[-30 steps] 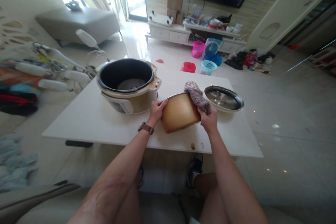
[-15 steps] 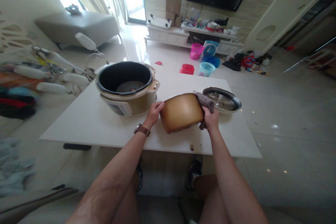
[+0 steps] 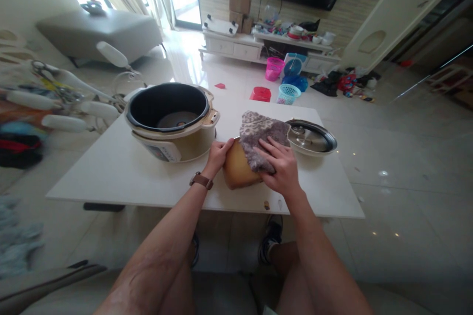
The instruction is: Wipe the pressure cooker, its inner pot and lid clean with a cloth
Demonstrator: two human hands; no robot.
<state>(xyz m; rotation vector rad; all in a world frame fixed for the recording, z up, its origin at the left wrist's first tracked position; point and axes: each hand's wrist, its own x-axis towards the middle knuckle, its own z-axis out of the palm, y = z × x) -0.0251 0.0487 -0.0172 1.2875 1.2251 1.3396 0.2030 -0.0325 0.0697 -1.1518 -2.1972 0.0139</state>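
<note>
My left hand (image 3: pixel 218 156) grips the rim of a gold-coloured inner pot (image 3: pixel 236 165), which is tilted over the table with its outer side facing me. Spread across a mottled grey-brown cloth (image 3: pixel 254 133), my right hand (image 3: pixel 280 165) presses it against the pot's side; much of the pot is hidden under the cloth. To the left stands a beige electric pressure cooker (image 3: pixel 197 140) without its lid, its dark inside showing. A round lid (image 3: pixel 314 138) with a dark ring lies underside up beyond my right hand.
The white table (image 3: pixel 99 172) bears these things, plus two tiny items (image 3: pixel 266 204) at its near edge. White padded arms of a stand (image 3: pixel 111 54) reach in from the left. Past the table, a red bucket (image 3: pixel 260 93) and a light-blue basket (image 3: pixel 288 93) stand on the floor.
My right hand has moved from the pot's right edge onto its side, spreading the bunched cloth over the gold surface. My left hand keeps hold of the rim.
</note>
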